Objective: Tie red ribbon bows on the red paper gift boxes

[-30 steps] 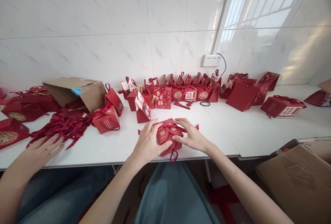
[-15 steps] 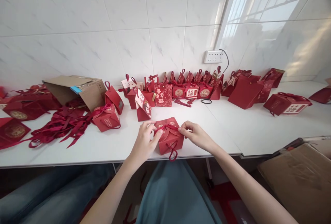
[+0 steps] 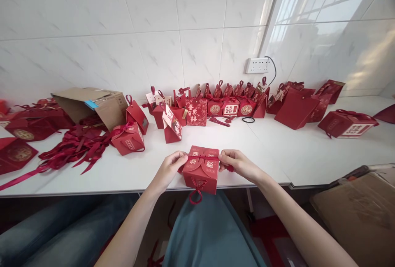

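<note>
Right in front of me, at the table's near edge, is a red gift box (image 3: 201, 172) with pale lettering on its curved top flaps. A dark red ribbon (image 3: 202, 157) runs across its top with a crossing at the middle. My left hand (image 3: 170, 169) pinches the ribbon at the box's left side. On the other side my right hand (image 3: 236, 163) is closed on the ribbon's opposite end, and a bit of it shows below the fingers. A twisted cord handle (image 3: 197, 189) hangs down the box's front, its loop over the table edge.
Behind stands a row of red gift boxes (image 3: 230, 107) along the tiled wall. To the left are a pile of loose ribbons (image 3: 75, 143) and a cardboard carton (image 3: 92, 102) on its side. Further red boxes (image 3: 294, 108) stand at right; a large carton (image 3: 358, 213) is below the table there.
My hands have drawn the ribbon straight and tight across the top, where it was loose before. The box has turned slightly and shifted toward me.
</note>
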Motion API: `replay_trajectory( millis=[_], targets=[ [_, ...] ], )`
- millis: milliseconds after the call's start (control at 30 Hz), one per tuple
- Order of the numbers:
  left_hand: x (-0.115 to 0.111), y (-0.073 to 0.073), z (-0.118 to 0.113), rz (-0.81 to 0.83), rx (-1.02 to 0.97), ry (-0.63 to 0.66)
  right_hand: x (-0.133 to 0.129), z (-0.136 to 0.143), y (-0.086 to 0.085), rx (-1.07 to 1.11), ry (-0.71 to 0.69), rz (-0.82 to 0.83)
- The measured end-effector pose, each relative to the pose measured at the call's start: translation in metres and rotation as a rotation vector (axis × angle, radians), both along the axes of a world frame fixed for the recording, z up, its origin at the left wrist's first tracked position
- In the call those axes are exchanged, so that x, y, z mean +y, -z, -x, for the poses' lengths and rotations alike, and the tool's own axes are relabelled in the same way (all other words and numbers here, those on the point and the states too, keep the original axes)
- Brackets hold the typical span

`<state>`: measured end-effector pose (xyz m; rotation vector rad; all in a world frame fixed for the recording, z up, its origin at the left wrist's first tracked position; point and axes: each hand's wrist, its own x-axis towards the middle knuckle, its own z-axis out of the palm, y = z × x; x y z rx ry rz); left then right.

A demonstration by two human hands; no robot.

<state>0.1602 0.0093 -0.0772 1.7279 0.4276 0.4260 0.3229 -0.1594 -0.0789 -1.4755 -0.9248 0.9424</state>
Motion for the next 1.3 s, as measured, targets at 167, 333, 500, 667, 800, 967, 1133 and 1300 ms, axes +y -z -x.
replay_trajectory(
  millis=[167, 333, 500, 667, 800, 967, 1133, 1300],
  targets=[
    [0.004, -0.005, 0.002, -0.049, 0.031, 0.000, -0.010, -0.005, -0.005, -0.076, 0.005, 0.048],
    [0.013, -0.021, 0.014, -0.239, 0.042, 0.045, -0.018, -0.019, -0.019, -0.300, 0.078, 0.083],
    [0.011, -0.028, 0.001, -0.340, -0.050, 0.157, -0.008, -0.028, -0.034, -0.498, 0.257, -0.005],
    [0.003, -0.024, -0.022, -0.170, -0.049, 0.148, -0.006, -0.029, -0.057, -0.632, 0.322, 0.014],
    [-0.001, -0.020, -0.020, 0.029, 0.019, 0.198, -0.022, -0.030, -0.064, -0.731, 0.363, 0.139],
    [-0.002, -0.016, -0.014, 0.095, 0.119, 0.297, -0.041, -0.034, -0.052, -0.574, 0.171, 0.354],
    [0.003, -0.014, -0.018, 0.073, 0.255, 0.379, -0.048, -0.041, -0.041, -0.356, 0.080, 0.261],
    [0.010, -0.001, -0.018, 0.092, 0.215, 0.408, -0.047, -0.049, -0.025, -0.219, 0.078, 0.200]
  ],
)
